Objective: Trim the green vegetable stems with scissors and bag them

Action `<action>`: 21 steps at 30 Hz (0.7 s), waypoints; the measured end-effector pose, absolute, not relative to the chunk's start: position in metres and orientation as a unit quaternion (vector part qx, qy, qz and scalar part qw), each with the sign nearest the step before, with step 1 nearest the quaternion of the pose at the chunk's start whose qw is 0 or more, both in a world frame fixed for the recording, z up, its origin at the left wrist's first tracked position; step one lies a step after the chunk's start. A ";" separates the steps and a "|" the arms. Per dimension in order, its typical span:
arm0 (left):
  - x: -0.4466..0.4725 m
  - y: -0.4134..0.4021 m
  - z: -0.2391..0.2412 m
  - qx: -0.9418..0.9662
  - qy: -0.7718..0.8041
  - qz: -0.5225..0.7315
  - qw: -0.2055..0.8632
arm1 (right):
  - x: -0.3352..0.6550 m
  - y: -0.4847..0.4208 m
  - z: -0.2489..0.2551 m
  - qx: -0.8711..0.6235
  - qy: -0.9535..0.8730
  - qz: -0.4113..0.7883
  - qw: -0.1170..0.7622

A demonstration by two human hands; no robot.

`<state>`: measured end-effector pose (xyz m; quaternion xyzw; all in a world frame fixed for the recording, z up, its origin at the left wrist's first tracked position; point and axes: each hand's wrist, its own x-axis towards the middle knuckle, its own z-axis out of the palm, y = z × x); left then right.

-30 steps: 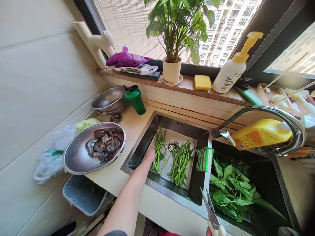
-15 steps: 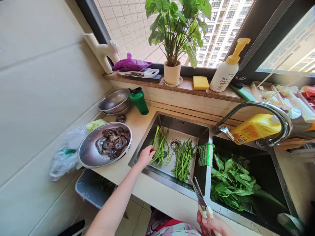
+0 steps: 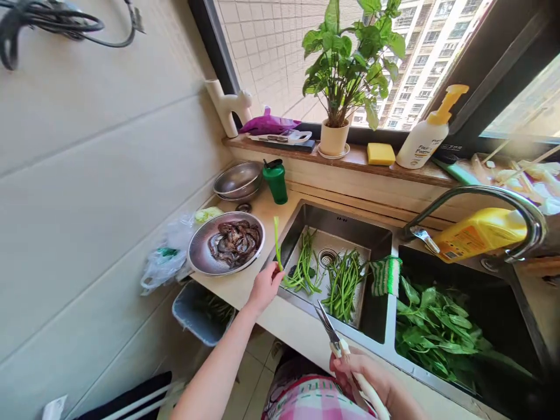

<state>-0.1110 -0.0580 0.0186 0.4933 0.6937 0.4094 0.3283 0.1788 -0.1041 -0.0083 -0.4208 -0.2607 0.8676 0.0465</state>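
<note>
Our two hands are well apart, each closed on something. Our left hand [image 3: 265, 287] pinches a pale green stem [image 3: 277, 239] near its lower end, so that it stands nearly upright by the left rim of the left basin [image 3: 345, 217]. Our right hand [image 3: 361, 370] is wrapped around the white handles of the scissors [image 3: 328, 328], low in front of us; the blades are slightly parted and point up and leftward, toward that basin.

In the left basin we have two bunches of cut greens: the left bunch [image 3: 304, 269], just beside our left hand, and the right bunch [image 3: 345, 286], with the drain [image 3: 327, 258] between them. A green-and-white striped cloth [image 3: 387, 277] hangs over the divider. In the right basin [image 3: 503, 303] lies a heap of leaves [image 3: 437, 329], with the tap [image 3: 409, 232] and a yellow bottle [image 3: 481, 234] behind.

On the worktop [image 3: 284, 318] to our left, a colander [image 3: 199, 251] holds dark shrimp [image 3: 236, 242], and behind it are a metal bowl [image 3: 238, 181] and a green cup [image 3: 275, 184]. A bin [image 3: 186, 312] sits below the worktop's edge. Along the sill we see a potted plant [image 3: 334, 139], a yellow sponge [image 3: 380, 154] and a pump bottle [image 3: 422, 144].
</note>
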 end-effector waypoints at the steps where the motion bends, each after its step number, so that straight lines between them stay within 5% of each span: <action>1: -0.113 -0.067 0.025 0.458 0.679 0.456 0.349 | 0.173 -0.103 -0.005 -0.415 -0.269 0.868 0.040; 10: -0.143 -0.161 0.046 0.302 0.643 0.642 0.289 | 0.092 -0.105 0.015 -0.350 -0.355 0.865 -0.059; 21: -0.197 -0.263 0.038 0.316 0.699 0.631 0.118 | -0.039 -0.126 -0.002 -0.195 -0.326 0.893 -0.241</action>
